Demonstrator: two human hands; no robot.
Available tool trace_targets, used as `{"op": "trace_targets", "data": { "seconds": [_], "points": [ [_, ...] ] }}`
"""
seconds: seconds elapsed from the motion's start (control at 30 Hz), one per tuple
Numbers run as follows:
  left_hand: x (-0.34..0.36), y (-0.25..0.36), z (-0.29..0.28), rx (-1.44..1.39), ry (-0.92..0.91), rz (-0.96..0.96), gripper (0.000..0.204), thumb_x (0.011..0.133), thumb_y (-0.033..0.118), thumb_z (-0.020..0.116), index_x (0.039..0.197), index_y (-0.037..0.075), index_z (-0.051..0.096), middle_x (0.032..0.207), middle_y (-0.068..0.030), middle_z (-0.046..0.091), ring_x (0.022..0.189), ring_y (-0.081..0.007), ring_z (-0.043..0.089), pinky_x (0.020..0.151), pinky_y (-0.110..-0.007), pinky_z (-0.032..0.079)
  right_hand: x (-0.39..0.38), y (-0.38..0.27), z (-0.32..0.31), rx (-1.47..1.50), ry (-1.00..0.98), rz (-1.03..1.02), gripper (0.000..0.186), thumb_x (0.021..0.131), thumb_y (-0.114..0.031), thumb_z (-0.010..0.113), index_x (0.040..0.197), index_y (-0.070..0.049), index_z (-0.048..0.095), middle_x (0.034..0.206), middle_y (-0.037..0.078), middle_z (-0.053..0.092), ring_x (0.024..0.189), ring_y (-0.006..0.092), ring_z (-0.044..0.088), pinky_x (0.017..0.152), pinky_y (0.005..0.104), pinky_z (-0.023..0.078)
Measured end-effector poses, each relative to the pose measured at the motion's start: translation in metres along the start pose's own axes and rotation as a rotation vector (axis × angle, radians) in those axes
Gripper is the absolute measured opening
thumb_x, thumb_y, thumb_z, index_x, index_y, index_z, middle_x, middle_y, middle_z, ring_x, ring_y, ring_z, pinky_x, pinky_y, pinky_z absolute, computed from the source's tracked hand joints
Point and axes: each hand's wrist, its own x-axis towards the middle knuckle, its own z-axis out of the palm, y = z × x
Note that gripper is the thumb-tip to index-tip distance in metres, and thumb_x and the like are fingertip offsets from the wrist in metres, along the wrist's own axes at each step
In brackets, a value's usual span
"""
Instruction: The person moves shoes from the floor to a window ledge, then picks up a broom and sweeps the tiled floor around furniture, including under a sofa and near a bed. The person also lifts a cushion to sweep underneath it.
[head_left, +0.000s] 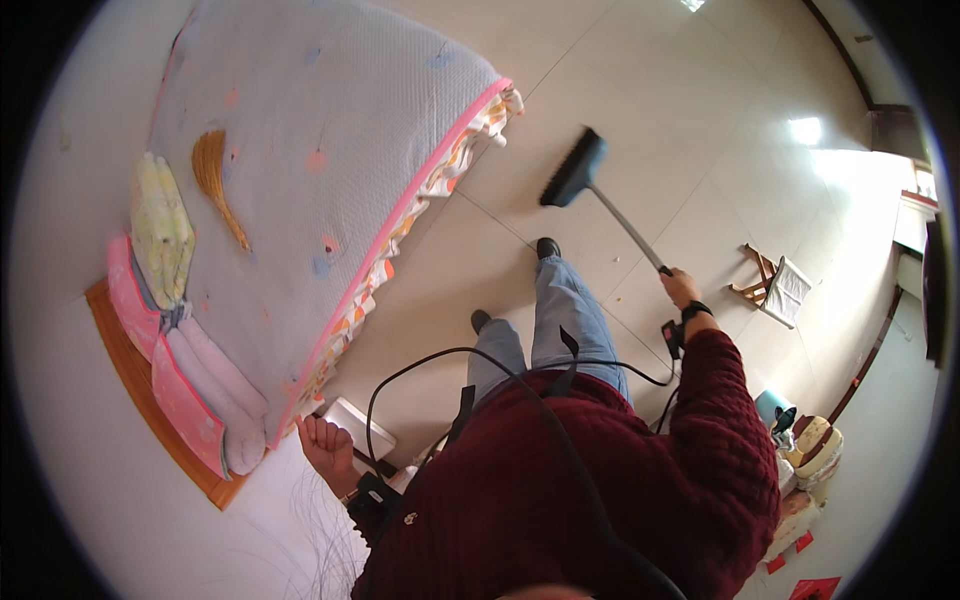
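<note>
The right hand [680,288] is wrapped around the top of a broom [600,195], fingers pressed together on the grey handle. The handle slants away to the far left, and the dark brush head sits on the pale tiled floor [690,120], just right of the bed's near corner. The left hand [322,440] is curled into a loose fist and holds nothing; it hangs beside the bed's edge, near a white box [358,425] on the floor.

The bed [330,110] fills the left side, covered by a grey quilted spread with a pink border. On it lie a small straw hand brush [215,180], a folded yellow-green blanket [162,230] and pink and white pillows [200,385] by the wooden headboard. The person's legs in blue jeans and dark shoes stand between the bed and the broom. A small wooden folding stool [775,285] stands on the floor to the right, well apart from the brush head. A black cable [440,355] loops across the maroon sweater.
</note>
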Motion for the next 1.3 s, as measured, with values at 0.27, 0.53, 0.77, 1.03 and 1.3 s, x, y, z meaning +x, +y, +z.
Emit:
{"op": "trace_targets", "data": {
  "seconds": [0.27, 0.53, 0.77, 1.03, 1.3],
  "points": [
    [0.063, -0.029, 0.082, 0.059, -0.161, -0.078, 0.039, 0.098, 0.032, 0.030, 0.065, 0.012, 0.035, 0.048, 0.0028, 0.026, 0.039, -0.0070, 0.021, 0.039, -0.022, 0.019, -0.027, 0.019, -0.071, 0.144, 0.170, -0.069, 0.034, 0.085, -0.037, 0.048, 0.091, -0.005, 0.057, 0.075, 0.016, 0.062, 0.066, 0.0304, 0.060, 0.058, 0.0419, 0.048],
    [0.142, -0.034, 0.152, 0.126, -0.143, -0.128, 0.037, 0.097, 0.031, 0.034, 0.064, 0.013, 0.036, 0.048, 0.0036, 0.026, 0.039, -0.0065, 0.020, 0.039, -0.022, 0.019, 0.060, -0.121, -0.082, -0.091, 0.217, -0.332, 0.030, 0.086, -0.035, 0.046, 0.097, -0.009, 0.056, 0.089, 0.016, 0.063, 0.085, 0.0359, 0.059, 0.072, 0.0464, 0.046],
    [0.250, 0.008, 0.176, 0.026, -0.156, -0.076, 0.038, 0.096, 0.032, 0.035, 0.064, 0.013, 0.036, 0.048, 0.0037, 0.025, 0.040, -0.0066, 0.018, 0.039, -0.022, 0.018, 0.092, -0.146, -0.118, -0.225, 0.152, -0.094, 0.035, 0.085, -0.041, 0.045, 0.101, -0.013, 0.059, 0.097, 0.014, 0.062, 0.094, 0.0313, 0.057, 0.080, 0.0436, 0.045],
    [0.318, 0.024, 0.184, -0.106, 0.015, -0.087, 0.039, 0.096, 0.032, 0.037, 0.062, 0.013, 0.035, 0.047, 0.0031, 0.023, 0.039, -0.0070, 0.017, 0.038, -0.021, 0.017, 0.100, -0.181, -0.221, 0.147, 0.078, 0.169, 0.036, 0.086, -0.034, 0.046, 0.083, -0.001, 0.060, 0.054, 0.013, 0.056, 0.039, 0.0214, 0.054, 0.036, 0.0348, 0.044],
    [0.367, 0.009, 0.227, -0.099, 0.059, -0.115, 0.039, 0.096, 0.031, 0.035, 0.062, 0.013, 0.034, 0.047, 0.0032, 0.023, 0.039, -0.0070, 0.017, 0.038, -0.022, 0.017, 0.179, -0.316, -0.240, 0.160, 0.127, -0.110, 0.035, 0.086, -0.039, 0.045, 0.091, -0.007, 0.057, 0.069, 0.015, 0.060, 0.054, 0.0294, 0.059, 0.052, 0.0410, 0.046]
  ]
}}
